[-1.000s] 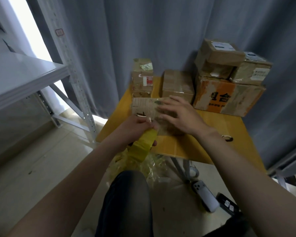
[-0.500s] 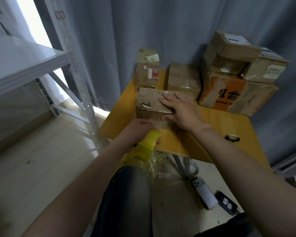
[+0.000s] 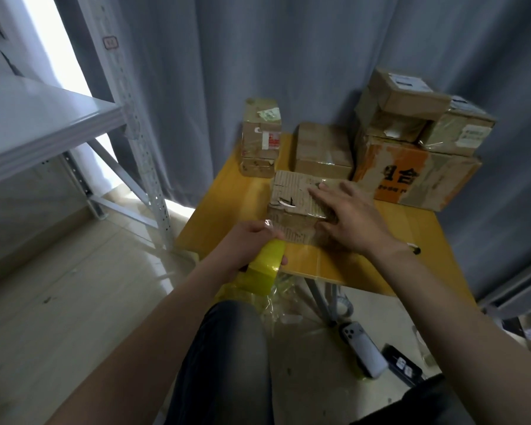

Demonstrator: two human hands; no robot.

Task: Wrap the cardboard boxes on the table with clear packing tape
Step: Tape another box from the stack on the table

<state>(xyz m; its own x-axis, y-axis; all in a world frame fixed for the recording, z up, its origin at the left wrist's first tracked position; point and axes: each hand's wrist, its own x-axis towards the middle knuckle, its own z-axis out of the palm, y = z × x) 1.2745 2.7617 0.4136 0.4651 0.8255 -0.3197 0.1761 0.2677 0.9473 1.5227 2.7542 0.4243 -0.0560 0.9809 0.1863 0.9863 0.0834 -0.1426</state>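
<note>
1. leftward, the left hand [image 3: 252,240] curls round a yellow tape roll [image 3: 265,265] at the near edge of the table [image 3: 380,271].
2. centre: the worn cardboard box [image 3: 292,204] sits near that edge; if it slides, tape may land crooked or wrinkle.
3. the right hand [image 3: 353,219] presses flat on the box top, fingers straight, gripping nothing.
4. the clear strip's free end is hard to make out; the hand hides the box's right side.

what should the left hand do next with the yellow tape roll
Probably draw the yellow tape roll up over the torn brown cardboard box: the left hand grips it at the box's near side, and the right hand lies flat on top.
</note>
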